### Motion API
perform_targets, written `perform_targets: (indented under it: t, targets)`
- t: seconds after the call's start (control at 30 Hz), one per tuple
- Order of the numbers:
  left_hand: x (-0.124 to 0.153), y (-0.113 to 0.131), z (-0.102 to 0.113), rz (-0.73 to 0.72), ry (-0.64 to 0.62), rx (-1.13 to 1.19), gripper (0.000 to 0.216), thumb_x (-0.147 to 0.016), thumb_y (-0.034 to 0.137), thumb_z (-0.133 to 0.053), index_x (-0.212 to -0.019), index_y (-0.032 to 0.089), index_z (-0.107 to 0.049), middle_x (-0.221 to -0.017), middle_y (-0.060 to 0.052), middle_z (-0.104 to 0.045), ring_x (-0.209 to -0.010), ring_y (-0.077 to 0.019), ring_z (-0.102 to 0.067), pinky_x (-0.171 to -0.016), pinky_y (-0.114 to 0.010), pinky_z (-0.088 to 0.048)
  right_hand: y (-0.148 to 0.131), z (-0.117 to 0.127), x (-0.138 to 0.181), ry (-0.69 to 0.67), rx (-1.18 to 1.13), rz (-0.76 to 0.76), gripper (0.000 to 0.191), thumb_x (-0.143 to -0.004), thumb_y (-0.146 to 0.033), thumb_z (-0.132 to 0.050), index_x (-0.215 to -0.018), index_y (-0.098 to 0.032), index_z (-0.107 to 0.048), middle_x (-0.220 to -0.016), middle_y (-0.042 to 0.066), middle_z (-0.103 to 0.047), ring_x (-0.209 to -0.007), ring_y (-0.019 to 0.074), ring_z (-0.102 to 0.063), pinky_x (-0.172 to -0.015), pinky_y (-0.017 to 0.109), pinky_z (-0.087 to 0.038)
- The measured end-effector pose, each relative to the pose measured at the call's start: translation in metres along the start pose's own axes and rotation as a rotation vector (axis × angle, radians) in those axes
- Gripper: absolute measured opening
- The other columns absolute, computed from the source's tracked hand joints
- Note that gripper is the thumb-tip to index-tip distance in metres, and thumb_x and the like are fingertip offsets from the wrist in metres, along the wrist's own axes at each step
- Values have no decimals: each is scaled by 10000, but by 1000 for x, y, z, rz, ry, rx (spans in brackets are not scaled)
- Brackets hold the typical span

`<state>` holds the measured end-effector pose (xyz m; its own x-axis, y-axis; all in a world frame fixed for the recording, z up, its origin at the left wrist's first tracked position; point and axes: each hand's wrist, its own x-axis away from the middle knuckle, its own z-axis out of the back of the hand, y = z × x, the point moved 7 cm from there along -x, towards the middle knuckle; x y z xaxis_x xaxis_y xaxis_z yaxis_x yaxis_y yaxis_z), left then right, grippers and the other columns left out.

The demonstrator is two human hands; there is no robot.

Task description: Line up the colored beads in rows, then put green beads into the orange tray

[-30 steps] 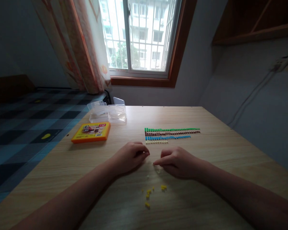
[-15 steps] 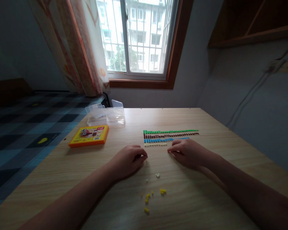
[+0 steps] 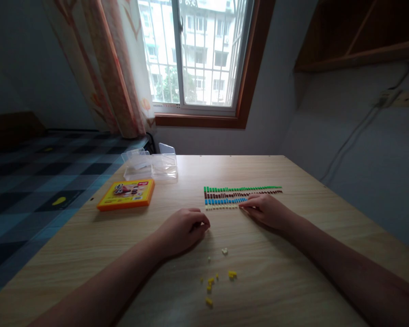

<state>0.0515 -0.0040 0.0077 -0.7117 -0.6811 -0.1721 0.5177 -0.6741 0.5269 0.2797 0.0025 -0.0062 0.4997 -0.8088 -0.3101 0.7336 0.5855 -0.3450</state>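
Observation:
My right hand reaches to the right end of a row of small cream blocks, its thumb and forefinger pinched at the last of them. Whatever those fingertips may hold is too small to make out. My left hand rests on the table with fingers curled and tips together, just in front of the row's left end; its contents, if any, are hidden. Behind the cream row run a blue row, a dark brown row and a green row. My right hand covers part of the blue row.
Loose yellow blocks and a little cluster of cream blocks lie nearer me on the wooden table. To the left are an orange-yellow box and open clear plastic cases. A checked bed adjoins the left side.
My right hand has moved slightly forward, its fingertips now level with the end of the cream row and over more of the blue one. My left hand has stayed nearly still.

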Motion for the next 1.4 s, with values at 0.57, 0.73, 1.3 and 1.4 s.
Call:
perform_targets:
  t: [0.57,0.73,1.3,1.4]
  targets:
    - [0,-1,-1,0,-5,4,188,-808,125,-582,-873,183,-748,-867,-45,-724,-744,-146,-636,-673,-235,-463,2,-1,0,34,14,-12,258,-971,-245,-550,-1057,-199,-789,-896,77,-725,-796,176,-646,-718,271,-470]
    - [0,-2,-2,-4,-4,-5,189,-815,134,-577,-876,186,-748,-862,-45,-726,-736,-145,-636,-681,-240,-469,-1,1,-1,51,10,-9,251,-962,-215,-549,-1030,-199,-790,-870,66,-719,-779,171,-643,-713,269,-469]
    - [1,-3,-3,13,-192,179,155,-813,306,-653,-768,169,-709,-697,12,-597,-643,-115,-515,-584,-222,-379,-83,-13,14,-103,-197,228,163,-882,-175,-636,-953,-211,-778,-839,38,-714,-695,116,-643,-626,224,-456]
    - [2,-6,-5,40,-233,238,159,-798,316,-668,-785,165,-717,-721,10,-605,-650,-114,-515,-574,-218,-383,-89,-17,16,-135,-245,249,179,-870,-166,-645,-975,-223,-779,-842,28,-711,-677,106,-643,-622,215,-459]
